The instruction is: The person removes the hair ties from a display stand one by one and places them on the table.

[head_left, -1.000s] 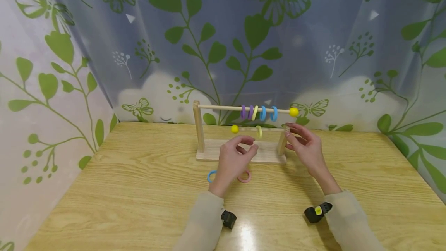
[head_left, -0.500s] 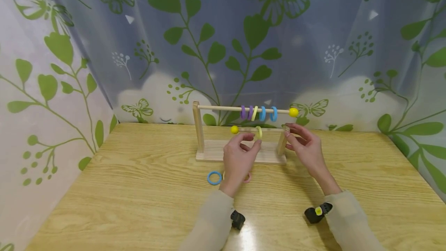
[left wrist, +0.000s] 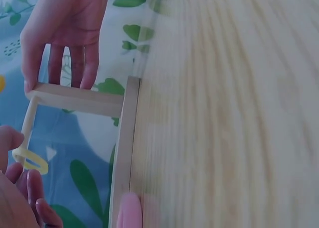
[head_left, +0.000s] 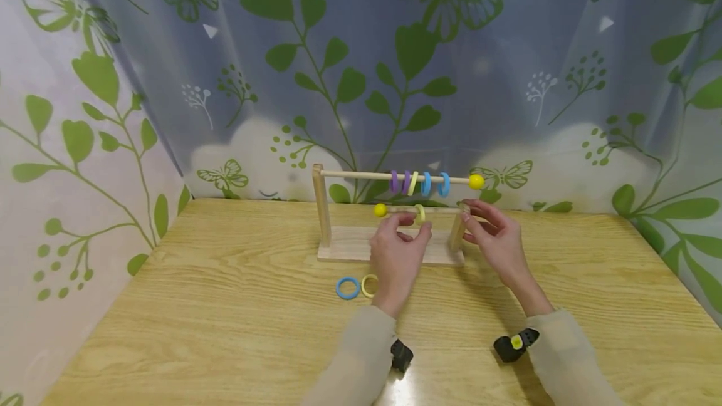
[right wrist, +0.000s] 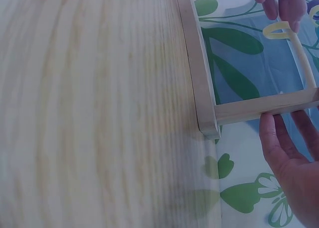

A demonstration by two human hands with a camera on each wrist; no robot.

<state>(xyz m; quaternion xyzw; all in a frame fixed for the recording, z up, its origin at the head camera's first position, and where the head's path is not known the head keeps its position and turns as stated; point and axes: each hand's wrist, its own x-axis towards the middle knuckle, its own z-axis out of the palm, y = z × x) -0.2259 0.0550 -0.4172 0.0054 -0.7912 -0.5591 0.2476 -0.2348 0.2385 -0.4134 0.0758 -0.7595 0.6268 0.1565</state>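
Observation:
A wooden stand (head_left: 342, 244) has two horizontal rods. On the lower rod, which ends in a yellow ball (head_left: 380, 210), hangs a pale yellow ring (head_left: 420, 213). My left hand (head_left: 399, 255) is at this ring, thumb and fingers apart on either side of the rod; in the left wrist view the thumb is close to the ring (left wrist: 31, 161), and I cannot tell if it touches. My right hand (head_left: 496, 240) holds the top of the short right post (head_left: 456, 237), its thumb in front and fingers behind. The right wrist view shows fingers against that post (right wrist: 264, 106).
Purple, yellow and blue rings (head_left: 426, 184) hang on the upper rod, which ends in another yellow ball (head_left: 476, 182). A blue ring (head_left: 347, 288) and a partly hidden yellow ring (head_left: 368, 286) lie on the wooden table (head_left: 225, 331). Behind stands a leaf-patterned curtain (head_left: 361, 80).
My left hand has moved right along the lower rod to the pale yellow ring, and now covers the pink ring on the table. The right hand stays on the post.

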